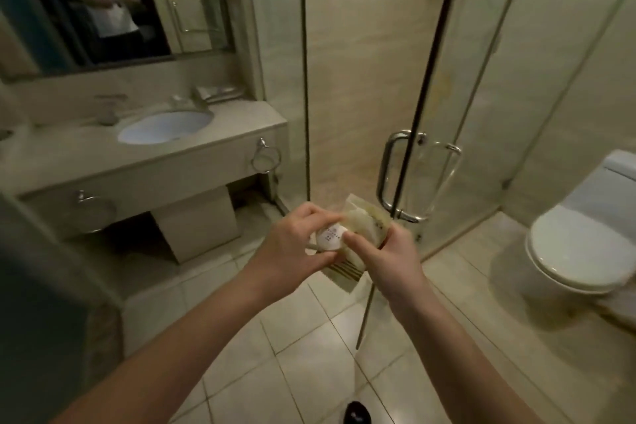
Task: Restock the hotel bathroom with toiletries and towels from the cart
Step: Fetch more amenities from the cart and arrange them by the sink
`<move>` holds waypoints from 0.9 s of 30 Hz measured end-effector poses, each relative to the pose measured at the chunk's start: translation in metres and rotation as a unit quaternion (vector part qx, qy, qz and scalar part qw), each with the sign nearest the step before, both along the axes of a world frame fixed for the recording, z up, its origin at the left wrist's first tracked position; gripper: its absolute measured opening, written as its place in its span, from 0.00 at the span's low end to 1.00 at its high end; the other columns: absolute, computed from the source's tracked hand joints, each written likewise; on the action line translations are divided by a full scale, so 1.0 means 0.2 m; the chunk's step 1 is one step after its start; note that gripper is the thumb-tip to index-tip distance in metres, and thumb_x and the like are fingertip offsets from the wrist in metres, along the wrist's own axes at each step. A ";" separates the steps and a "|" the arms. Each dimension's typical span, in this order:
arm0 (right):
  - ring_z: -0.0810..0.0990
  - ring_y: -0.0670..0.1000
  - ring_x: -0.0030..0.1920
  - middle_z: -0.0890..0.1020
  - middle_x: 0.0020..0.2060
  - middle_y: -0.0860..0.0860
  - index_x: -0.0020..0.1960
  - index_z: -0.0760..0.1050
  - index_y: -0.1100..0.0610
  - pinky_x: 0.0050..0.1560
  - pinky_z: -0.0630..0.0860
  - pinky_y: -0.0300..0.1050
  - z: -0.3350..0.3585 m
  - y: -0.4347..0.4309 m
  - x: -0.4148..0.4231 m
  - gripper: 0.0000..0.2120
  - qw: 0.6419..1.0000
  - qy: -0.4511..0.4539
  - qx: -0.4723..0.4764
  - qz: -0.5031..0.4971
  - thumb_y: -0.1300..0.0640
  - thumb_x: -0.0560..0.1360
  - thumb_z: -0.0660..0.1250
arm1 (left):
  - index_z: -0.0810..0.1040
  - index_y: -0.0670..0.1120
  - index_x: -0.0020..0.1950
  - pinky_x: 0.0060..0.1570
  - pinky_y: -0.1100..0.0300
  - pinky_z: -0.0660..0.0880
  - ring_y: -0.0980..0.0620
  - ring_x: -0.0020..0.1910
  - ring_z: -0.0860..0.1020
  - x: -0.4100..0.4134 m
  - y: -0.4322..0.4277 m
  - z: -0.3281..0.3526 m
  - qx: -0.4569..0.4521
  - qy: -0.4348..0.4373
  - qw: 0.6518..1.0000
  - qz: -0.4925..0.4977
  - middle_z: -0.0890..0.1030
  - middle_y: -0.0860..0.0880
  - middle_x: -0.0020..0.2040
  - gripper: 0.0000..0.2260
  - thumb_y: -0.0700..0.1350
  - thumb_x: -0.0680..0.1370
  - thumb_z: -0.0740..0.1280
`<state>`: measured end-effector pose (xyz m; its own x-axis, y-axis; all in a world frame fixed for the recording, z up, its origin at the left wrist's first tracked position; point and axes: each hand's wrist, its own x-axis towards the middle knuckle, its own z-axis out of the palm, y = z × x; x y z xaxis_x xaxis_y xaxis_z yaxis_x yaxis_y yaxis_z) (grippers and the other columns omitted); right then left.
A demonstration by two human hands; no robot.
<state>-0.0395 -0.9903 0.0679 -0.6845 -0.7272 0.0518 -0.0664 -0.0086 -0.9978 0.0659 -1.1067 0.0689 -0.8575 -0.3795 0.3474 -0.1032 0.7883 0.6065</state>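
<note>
Both my hands meet in front of me above the tiled floor. My left hand [289,244] pinches a small round white toiletry item with a printed label [329,237]. My right hand [389,251] grips a bunch of cream toiletry packets [358,217]; one has a striped end [344,273] that sticks out below my hands. My right forefinger touches the round item. The vanity counter [220,144] with its oval sink [165,127] lies to the upper left.
The glass shower door [447,79] with a chrome handle [387,175] stands just beyond my hands. A white toilet [578,244] is on the right. Towel rings [265,158] hang on the vanity front, a box [196,224] sits beneath it, and small items [216,93] rest behind the sink under a mirror [113,0].
</note>
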 end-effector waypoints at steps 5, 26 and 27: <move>0.83 0.44 0.41 0.84 0.40 0.49 0.47 0.78 0.51 0.37 0.78 0.36 -0.01 -0.42 -0.17 0.07 0.998 -0.008 -0.015 0.068 0.61 0.73 0.69 | 0.71 0.49 0.68 0.53 0.67 0.74 0.60 0.54 0.72 -0.08 -0.35 0.01 -0.006 -0.016 0.999 0.050 0.72 0.53 0.57 0.23 0.42 0.74 0.70; 0.83 0.46 0.45 0.84 0.46 0.52 0.55 0.73 0.58 0.41 0.78 0.36 0.00 -2.03 -0.89 0.12 0.979 -0.031 -0.045 0.198 0.68 0.74 0.66 | 0.76 0.49 0.62 0.53 0.78 0.65 0.63 0.53 0.72 -0.65 -1.77 0.02 0.018 0.008 0.966 0.256 0.74 0.56 0.55 0.22 0.44 0.70 0.74; 0.83 0.45 0.44 0.84 0.45 0.52 0.53 0.74 0.59 0.41 0.78 0.36 -0.02 -2.11 -0.90 0.10 0.980 -0.021 -0.047 0.193 0.68 0.74 0.66 | 0.76 0.50 0.62 0.53 0.77 0.65 0.62 0.53 0.72 -0.66 -1.84 0.01 0.019 0.006 0.966 0.257 0.74 0.56 0.55 0.22 0.45 0.70 0.74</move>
